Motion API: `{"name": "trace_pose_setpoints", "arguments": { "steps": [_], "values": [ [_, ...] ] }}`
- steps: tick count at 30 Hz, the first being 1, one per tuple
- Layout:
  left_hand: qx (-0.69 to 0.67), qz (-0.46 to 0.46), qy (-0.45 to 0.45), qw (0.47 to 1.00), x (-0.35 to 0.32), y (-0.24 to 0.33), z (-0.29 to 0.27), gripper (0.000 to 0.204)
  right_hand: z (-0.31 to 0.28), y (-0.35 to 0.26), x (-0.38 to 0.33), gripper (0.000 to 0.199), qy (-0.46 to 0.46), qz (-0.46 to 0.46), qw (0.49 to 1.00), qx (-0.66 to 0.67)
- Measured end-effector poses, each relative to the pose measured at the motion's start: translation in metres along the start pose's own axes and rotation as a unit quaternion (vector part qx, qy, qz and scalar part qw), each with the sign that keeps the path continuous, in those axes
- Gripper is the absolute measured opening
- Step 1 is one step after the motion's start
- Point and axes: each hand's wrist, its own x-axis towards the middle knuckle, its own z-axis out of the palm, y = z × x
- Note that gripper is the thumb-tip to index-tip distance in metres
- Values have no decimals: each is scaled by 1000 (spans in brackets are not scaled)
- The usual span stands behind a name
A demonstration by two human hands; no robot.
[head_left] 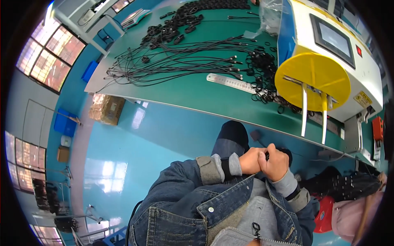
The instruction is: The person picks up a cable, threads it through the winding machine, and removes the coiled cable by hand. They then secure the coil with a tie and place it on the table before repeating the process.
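Note:
My left hand (pixel 250 160) and my right hand (pixel 275 163) meet in front of my body, over my lap and short of the table's near edge. Both have their fingers curled in, the thumbs close together. A small dark patch shows between them, too hidden to name. On the green table (pixel 197 96) beyond lie long black cables (pixel 176 67) in a loose spread. A steel ruler (pixel 230 83) rests in front of the cable ends, beside a heap of small black loops (pixel 262 67).
A white and blue machine (pixel 349 49) with a yellow disc (pixel 303 76) and two projecting prongs stands at the table's right. Coiled black cables (pixel 172 26) are piled at the back. A cardboard box (pixel 107 109) sits on the floor at left. Another person's pink sleeve (pixel 353 217) appears at lower right.

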Motion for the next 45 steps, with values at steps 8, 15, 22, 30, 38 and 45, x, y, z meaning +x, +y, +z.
{"name": "trace_pose_setpoints", "arguments": {
  "steps": [8,15,22,30,38,45],
  "values": [
    [-81,-224,-238,941,1,-39,-57,20,40,33,-10,35,-135,102,976,136],
    [-290,-61,402,866,81,-9,-393,37,21,53,-13,25,-186,176,946,198],
    [419,-52,54,905,103,-85,-371,40,24,50,-9,20,-195,218,939,184],
    [569,-45,176,802,90,-89,-331,13,25,53,-17,22,-186,201,945,178],
    [634,48,258,728,72,-104,-330,7,4,44,-41,20,-174,197,948,182],
    [382,332,402,762,78,67,-244,22,-47,49,-45,15,57,154,961,221]
  ]
}}
